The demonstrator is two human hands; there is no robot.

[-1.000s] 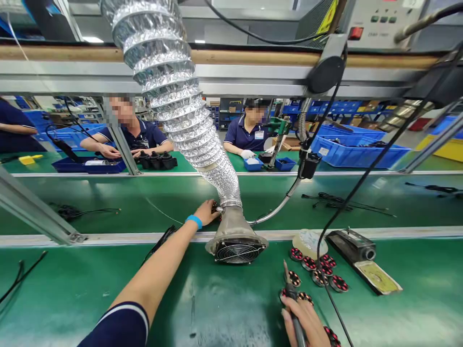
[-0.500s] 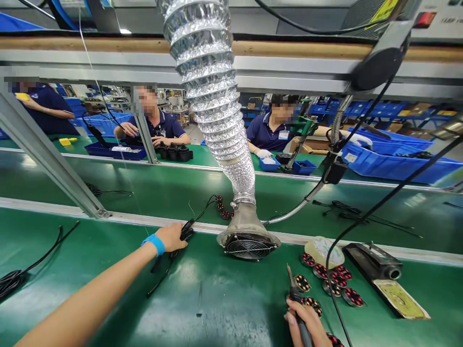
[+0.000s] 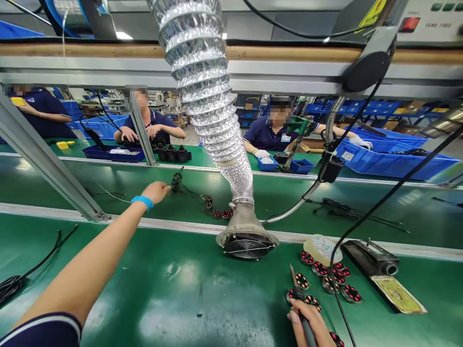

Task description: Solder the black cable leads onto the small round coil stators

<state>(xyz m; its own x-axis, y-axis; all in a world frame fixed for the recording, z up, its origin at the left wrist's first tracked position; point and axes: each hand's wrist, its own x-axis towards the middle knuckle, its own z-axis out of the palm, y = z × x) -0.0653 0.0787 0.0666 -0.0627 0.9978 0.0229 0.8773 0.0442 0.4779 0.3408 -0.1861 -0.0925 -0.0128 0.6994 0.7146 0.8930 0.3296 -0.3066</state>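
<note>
My left hand (image 3: 156, 192), with a blue band at the wrist, reaches over the rail to the green strip behind it. Its fingers are drawn together at the near side of a bundled black cable (image 3: 177, 180); the grip itself is small and partly hidden. A thin lead runs from the bundle towards small round motor stators (image 3: 209, 202) with copper windings. At lower right, my right hand (image 3: 311, 322) is closed round the dark handle of a soldering iron (image 3: 298, 292), its tip pointing up and away. Beside the iron lie several more stators (image 3: 330, 284), red and copper.
A foil duct (image 3: 213, 115) ends in a fan hood (image 3: 249, 243) between my hands. A metal soldering stand (image 3: 376, 258) with a yellow sponge (image 3: 399, 295) stands at right. A hanging black cord crosses there. Coiled cables (image 3: 10, 289) lie at left. Co-workers sit across the bench.
My left hand has carried the black cable forward and up over the rail onto the rear strip. My right hand with the soldering iron stays nearly in place.
</note>
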